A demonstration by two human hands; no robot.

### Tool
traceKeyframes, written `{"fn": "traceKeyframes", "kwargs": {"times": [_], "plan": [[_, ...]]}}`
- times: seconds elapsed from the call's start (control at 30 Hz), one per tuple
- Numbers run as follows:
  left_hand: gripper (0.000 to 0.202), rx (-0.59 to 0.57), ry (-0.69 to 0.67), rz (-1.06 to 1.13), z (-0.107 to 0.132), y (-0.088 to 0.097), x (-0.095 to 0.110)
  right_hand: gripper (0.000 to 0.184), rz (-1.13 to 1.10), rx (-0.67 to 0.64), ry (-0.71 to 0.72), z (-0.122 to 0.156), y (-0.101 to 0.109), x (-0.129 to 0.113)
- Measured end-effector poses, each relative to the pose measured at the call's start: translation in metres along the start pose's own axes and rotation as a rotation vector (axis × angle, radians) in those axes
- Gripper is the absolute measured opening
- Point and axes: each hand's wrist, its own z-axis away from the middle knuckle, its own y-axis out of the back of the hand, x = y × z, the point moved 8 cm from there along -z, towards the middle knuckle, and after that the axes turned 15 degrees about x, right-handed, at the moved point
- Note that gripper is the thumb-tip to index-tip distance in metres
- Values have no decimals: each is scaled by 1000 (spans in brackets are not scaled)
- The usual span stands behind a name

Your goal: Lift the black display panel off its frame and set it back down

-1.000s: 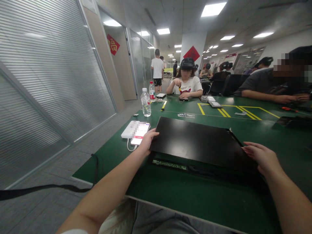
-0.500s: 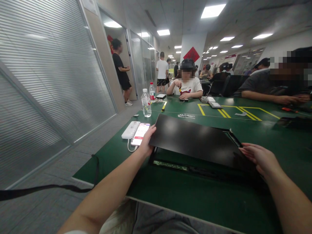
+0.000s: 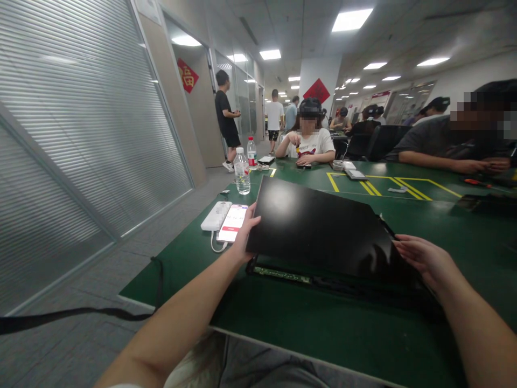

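A glossy black display panel (image 3: pixel 319 226) is held tilted above the green table, its far edge raised. My left hand (image 3: pixel 244 234) pinches the panel's left edge, thumb on the front face and the other fingers out of sight behind. At the right edge, my right hand (image 3: pixel 428 264) is closed on the panel and the thin black frame strip beside it; its fingertips are partly hidden. Below the panel's near edge lies a black frame (image 3: pixel 343 288) with a green circuit board strip (image 3: pixel 280 274) showing at its left part. The panel covers most of the frame.
Left of the panel are a phone (image 3: pixel 233 222), a white power bank (image 3: pixel 216 215) and a water bottle (image 3: pixel 243 172). A black strap (image 3: pixel 81 312) crosses at lower left. Across the table (image 3: pixel 283 334) a co-worker (image 3: pixel 311 140) works; another sits at right near an orange-handled tool (image 3: pixel 476 183).
The panel has tipped up further, its far edge rising and covering small pieces behind it. Both hands keep their grip, the right shifting slightly left. People in the background have walked.
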Motion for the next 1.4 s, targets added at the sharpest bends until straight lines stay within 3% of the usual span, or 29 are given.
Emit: {"fn": "traceKeyframes", "kwargs": {"times": [0.23,0.53,0.67,1.03,1.23,1.4], "plan": [[67,-5,-34,18,4,-3,3,28,-57,17,77,-10,5,0],[59,86,-1,81,-5,5,-2,25,48,-55,35,0,-5,4],[64,75,19,101,-4,1,0,25,65,-78,29,2,-7,4],[74,8,83,76,-3,-1,-11,19,119,20,58,-1,1,1],[83,28,178,56,-5,4,-20,21,145,50,75,-4,5,0],[79,51,217,11,-7,9,-26,21,143,83,79,-1,8,-1]]}}
